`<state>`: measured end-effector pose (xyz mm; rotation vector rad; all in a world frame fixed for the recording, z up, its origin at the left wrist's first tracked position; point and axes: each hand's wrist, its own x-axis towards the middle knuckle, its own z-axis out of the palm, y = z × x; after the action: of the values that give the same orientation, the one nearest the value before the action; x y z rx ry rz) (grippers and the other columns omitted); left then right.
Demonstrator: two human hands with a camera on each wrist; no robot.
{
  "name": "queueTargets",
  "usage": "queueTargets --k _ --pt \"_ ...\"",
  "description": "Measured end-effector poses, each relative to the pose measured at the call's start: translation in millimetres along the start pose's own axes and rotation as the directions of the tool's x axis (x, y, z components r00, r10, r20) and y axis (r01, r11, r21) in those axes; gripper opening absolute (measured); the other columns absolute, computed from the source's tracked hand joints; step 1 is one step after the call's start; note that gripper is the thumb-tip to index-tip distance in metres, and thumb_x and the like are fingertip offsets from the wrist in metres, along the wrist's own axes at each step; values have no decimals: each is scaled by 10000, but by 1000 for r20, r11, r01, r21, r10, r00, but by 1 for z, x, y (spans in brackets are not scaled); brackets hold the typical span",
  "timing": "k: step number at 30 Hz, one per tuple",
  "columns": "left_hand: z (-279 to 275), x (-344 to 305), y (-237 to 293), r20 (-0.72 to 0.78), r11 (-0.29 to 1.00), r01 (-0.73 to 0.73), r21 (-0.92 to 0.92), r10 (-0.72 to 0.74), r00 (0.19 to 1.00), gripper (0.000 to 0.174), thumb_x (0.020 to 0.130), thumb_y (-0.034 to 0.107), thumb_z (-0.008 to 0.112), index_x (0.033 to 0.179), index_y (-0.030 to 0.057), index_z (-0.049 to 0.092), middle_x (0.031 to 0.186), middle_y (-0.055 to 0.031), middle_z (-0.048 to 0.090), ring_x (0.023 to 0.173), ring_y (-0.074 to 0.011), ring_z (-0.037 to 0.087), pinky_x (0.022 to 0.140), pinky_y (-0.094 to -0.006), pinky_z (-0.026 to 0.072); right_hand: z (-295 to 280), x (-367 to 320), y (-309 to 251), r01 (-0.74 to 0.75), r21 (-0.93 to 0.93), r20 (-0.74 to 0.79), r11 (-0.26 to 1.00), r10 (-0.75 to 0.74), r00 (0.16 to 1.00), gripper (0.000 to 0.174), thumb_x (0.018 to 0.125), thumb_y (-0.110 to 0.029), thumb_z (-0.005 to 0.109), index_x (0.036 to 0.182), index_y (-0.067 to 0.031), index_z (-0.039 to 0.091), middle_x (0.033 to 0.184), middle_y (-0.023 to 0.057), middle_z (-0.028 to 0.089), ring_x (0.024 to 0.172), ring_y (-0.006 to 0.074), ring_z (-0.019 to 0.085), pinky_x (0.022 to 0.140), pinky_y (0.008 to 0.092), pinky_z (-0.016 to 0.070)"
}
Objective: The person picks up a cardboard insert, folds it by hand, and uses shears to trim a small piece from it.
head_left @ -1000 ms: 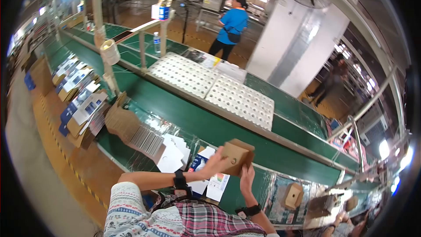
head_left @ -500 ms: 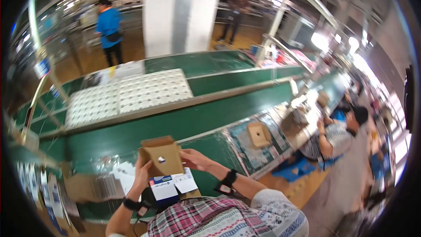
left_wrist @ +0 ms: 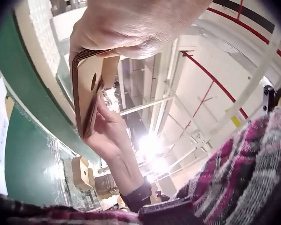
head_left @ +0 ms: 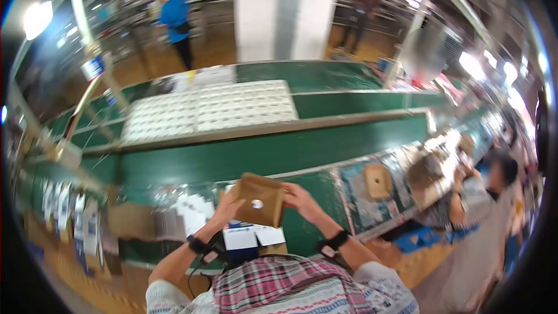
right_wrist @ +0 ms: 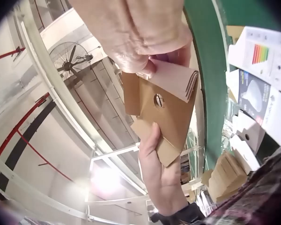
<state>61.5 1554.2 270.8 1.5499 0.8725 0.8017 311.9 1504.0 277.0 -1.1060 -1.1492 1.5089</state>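
A brown cardboard insert (head_left: 261,193) with a round hole and folded flaps is held up between both hands over the bench. My left hand (head_left: 228,208) grips its left edge, and my right hand (head_left: 299,200) holds the right side. In the right wrist view, layered flaps of the insert (right_wrist: 166,110) fold inward under the right hand (right_wrist: 140,33), while the left thumb lies on a lower flap. Just below, a blue and white printed box (head_left: 241,238) lies on the bench in front of the body.
White card pieces (head_left: 192,214) and a stack of brown cardboard (head_left: 131,221) lie to the left. Another brown insert (head_left: 378,181) rests on the bench at right, near a seated person. White perforated trays (head_left: 244,104) stand across the green belt (head_left: 279,145).
The head view has swung to the right, then slightly back. Both hands keep hold of the cardboard insert, which has turned and tilted between them.
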Motion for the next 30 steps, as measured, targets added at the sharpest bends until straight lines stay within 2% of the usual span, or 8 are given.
queueTargets --k 4,7,11,16,19,23,24,30 --pt "11 -4 10 167 971 112 213 -150 975 443 795 121 492 1207 -18 404 1108 -201 524 1030 -314 502 905 -333 374 -7 -5 -15 150 -494 58 856 -140 988 409 859 -253 517 1181 -12 444 1095 137 542 967 217 544 806 319 445" --pt "15 -2 13 272 937 -154 314 66 960 443 785 112 476 1204 -12 404 1067 -190 546 998 -291 521 889 -339 386 -9 -6 -9 113 -605 178 788 -4 984 363 873 -259 484 1140 -13 478 964 158 577 904 246 571 775 323 438" --pt "32 5 8 277 962 237 -139 -192 942 447 761 65 465 1198 -11 412 1063 -101 548 978 -192 517 869 -318 405 -12 -21 -14 259 -627 181 735 -186 966 359 867 -309 495 1055 -5 477 887 200 560 841 370 540 719 402 430" --pt "51 18 18 316 922 347 -172 -282 906 410 778 47 431 1180 -28 419 1049 -99 546 934 -178 545 810 -287 437 -19 -27 22 145 -706 -5 694 -210 978 273 880 -209 450 1066 -12 419 909 216 536 853 389 523 717 440 416" --pt "60 27 14 292 939 335 -79 -299 908 382 774 39 417 1149 -35 437 1027 -107 553 909 -176 548 799 -281 436 -21 -30 34 134 -701 -90 701 -273 958 192 874 -119 423 1031 -11 407 926 211 535 861 386 521 723 442 418" --pt "91 41 23 148 733 142 666 -316 937 390 804 48 432 1168 -61 346 1007 -275 533 898 -372 557 728 -416 445 -22 -36 39 40 -716 -226 697 -286 931 184 866 -90 423 1032 -12 411 954 200 532 879 382 519 732 425 428" --pt "96 38 3 162 725 -25 688 -120 979 392 822 62 431 1172 -63 305 971 -314 515 859 -440 534 675 -484 430 -24 -37 39 14 -721 -262 693 -291 920 186 864 -86 424 1034 -11 411 963 198 531 884 382 518 735 421 430" --pt "125 55 28 167 613 27 790 -257 952 438 834 87 436 1217 -53 278 981 -263 508 835 -425 545 691 -465 446 -42 -38 48 -13 -681 -309 733 -271 911 228 822 -22 433 1048 -5 415 973 216 528 899 392 514 741 427 427"
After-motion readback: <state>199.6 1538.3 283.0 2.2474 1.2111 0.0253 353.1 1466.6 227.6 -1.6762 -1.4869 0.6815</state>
